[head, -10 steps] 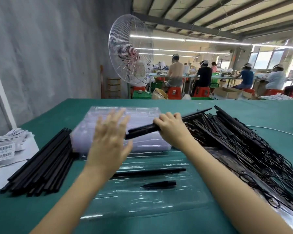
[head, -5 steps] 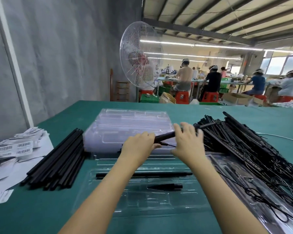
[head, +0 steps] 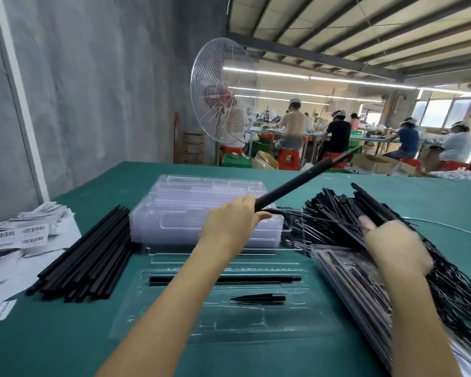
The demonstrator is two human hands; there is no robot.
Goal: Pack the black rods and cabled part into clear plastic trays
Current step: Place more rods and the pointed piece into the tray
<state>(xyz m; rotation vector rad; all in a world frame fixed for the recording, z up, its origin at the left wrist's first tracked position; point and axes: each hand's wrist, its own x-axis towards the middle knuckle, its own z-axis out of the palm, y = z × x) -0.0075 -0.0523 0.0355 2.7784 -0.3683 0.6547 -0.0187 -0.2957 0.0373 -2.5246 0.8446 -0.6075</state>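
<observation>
Green cloth covers the worktable [head: 52, 336] of a factory hall, where a white caged fan [head: 223, 96] stands past the far edge and seated workers [head: 337, 134] fill the benches behind. The left hand [head: 230, 223] has its fingers curled round the lower end of 1 black rod [head: 305, 180], which tilts up and to the right above a stack of clear trays [head: 180, 213]. The right hand [head: 392, 243] is smeared by motion over the pile of cabled parts [head: 335, 210] at the right; whether its fingers are spread or closed cannot be told. Nearest the person lies 1 open tray [head: 297, 322], holding a long rod [head: 256, 279] across its upper slot and a short pointed piece [head: 257, 298] below it, the 2 apart. Just right of it, partly under the right forearm, a filled tray [head: 346, 276] holds dark parts. At the left a bundle of rods [head: 85, 257] lies slantwise beside the stack, with barcode labels [head: 19, 235] on white sheets further left
</observation>
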